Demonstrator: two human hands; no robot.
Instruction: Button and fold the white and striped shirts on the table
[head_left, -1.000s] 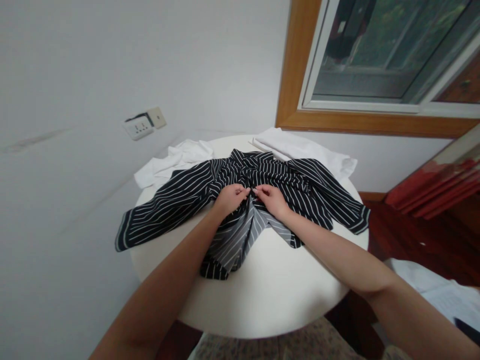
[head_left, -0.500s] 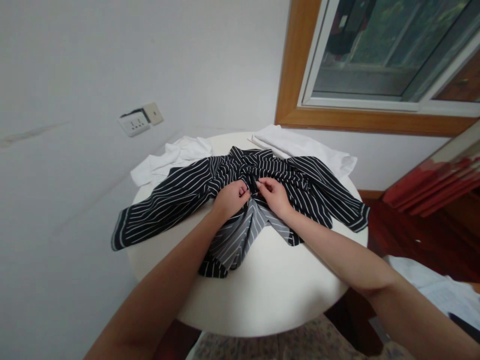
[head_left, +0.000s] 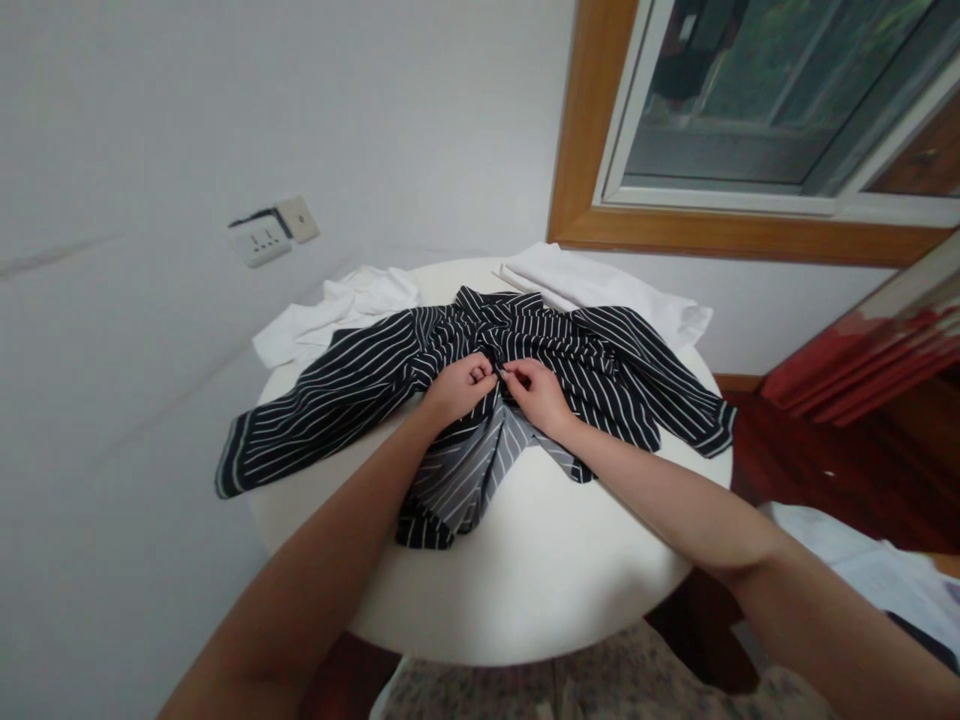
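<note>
A black shirt with white stripes (head_left: 592, 385) lies spread on a round white table (head_left: 517, 590), its collar away from me and its sleeves out to both sides. My left hand (head_left: 460, 387) is closed on the front of the shirt near its middle. Just to the right, my right hand (head_left: 538, 393) pinches the cloth of the same front edge, its fingertips almost meeting those of the left. Below the hands the lower front falls apart, showing the paler inner side. The exact bit between the fingertips is too small to make out.
Crumpled white cloth (head_left: 341, 305) lies at the table's far left, and folded white cloth (head_left: 600, 285) at the far right. A wall with a socket (head_left: 259, 238) borders the left side. A wood-framed window (head_left: 720, 222) is behind. More white cloth (head_left: 847, 560) sits low at right.
My right hand has moved left, bringing its fingertips up to my left hand at the shirt's front. The dark gap between the hands has closed. The view has shifted slightly.
</note>
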